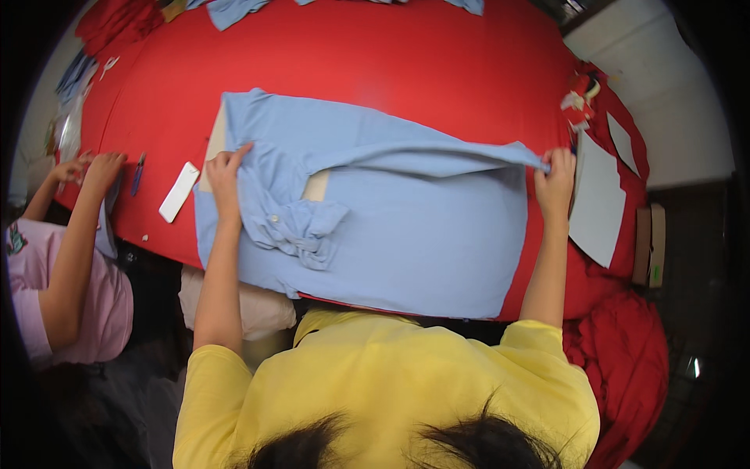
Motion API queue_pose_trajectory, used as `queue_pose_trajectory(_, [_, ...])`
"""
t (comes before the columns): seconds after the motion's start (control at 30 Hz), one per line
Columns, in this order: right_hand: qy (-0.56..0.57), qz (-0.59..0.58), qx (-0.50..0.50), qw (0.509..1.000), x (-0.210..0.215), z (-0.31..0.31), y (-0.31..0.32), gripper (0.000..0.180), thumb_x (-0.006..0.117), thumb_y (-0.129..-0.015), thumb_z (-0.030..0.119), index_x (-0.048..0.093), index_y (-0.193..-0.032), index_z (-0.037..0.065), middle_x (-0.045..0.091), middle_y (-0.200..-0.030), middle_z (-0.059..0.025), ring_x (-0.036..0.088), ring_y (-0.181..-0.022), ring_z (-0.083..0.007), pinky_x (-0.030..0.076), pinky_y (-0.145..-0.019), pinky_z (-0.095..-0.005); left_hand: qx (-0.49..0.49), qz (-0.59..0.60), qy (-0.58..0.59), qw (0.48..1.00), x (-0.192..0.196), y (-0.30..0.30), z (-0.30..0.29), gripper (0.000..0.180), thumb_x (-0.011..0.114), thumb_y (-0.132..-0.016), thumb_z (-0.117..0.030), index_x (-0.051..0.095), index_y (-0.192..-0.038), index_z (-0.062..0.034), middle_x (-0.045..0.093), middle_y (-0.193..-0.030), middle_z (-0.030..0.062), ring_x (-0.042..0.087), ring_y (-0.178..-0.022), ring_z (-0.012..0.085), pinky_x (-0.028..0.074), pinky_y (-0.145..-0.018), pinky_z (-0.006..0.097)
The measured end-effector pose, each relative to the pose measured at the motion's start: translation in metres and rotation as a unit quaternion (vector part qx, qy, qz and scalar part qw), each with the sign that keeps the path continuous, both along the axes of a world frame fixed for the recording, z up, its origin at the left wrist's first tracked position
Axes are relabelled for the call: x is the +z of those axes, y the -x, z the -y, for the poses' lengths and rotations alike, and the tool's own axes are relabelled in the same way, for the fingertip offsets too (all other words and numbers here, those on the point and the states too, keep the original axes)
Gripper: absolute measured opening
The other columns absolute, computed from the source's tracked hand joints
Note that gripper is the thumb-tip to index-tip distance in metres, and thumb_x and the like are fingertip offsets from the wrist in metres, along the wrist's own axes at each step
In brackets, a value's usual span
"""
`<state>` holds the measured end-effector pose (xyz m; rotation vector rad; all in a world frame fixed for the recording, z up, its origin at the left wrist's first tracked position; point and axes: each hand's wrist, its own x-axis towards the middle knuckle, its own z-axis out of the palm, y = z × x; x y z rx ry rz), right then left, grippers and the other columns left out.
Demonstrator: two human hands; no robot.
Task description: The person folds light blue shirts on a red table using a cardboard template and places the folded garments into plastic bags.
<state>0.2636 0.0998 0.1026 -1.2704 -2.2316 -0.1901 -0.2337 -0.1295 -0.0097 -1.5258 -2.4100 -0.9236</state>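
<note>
A light blue shirt (426,227) lies spread across the red cloth, its length running left to right. Its far side is folded inward, and a sleeve with a button lies bunched near the left. Cream-coloured card (216,144) shows at the shirt's left edge and through a gap in the fold. My left hand (226,184) presses thumb and fingers together on the fabric at the left end, beside that card. At the right end, my right hand (555,184) pinches the hem corner of the folded side, slightly raised.
The red cloth (375,55) covers the table. A white rectangular tag-like piece (180,192) and a blue pen (138,173) lie left of the shirt. Pale sheets (600,203) lie at the right edge. A co-worker's hands (101,168) are at the far left. Red fabric (621,359) is heaped lower right.
</note>
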Motion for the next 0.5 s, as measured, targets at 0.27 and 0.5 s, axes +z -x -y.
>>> queue_pose_trajectory(0.27, [0.146,0.001,-0.073,0.987,-0.047,0.068,-0.053,0.029,0.058,-0.076,-0.002,0.057,-0.104,0.004,0.053,-0.121,-0.0141,0.045,-0.118,-0.034,0.031,-0.105,-0.0477,-0.081,0.037,0.11,0.99,0.019,0.017,0.008,0.05,0.054,-0.079,-0.005,0.061,-0.127,-0.0173,0.055,-0.106,0.0083,0.047,-0.105,0.0294,0.039,-0.097,0.036])
queue_pose_trajectory(0.5, [0.144,0.087,-0.118,0.979,-0.102,0.012,0.011,0.066,0.04,-0.097,0.048,0.031,-0.147,0.007,0.028,-0.153,-0.0157,0.02,-0.144,-0.0285,0.011,-0.116,-0.049,-0.1,-0.047,0.083,0.99,0.01,0.025,0.011,0.054,0.052,-0.08,0.005,0.062,-0.126,-0.0203,0.049,-0.14,0.0099,0.046,-0.119,0.0324,0.039,-0.103,0.04])
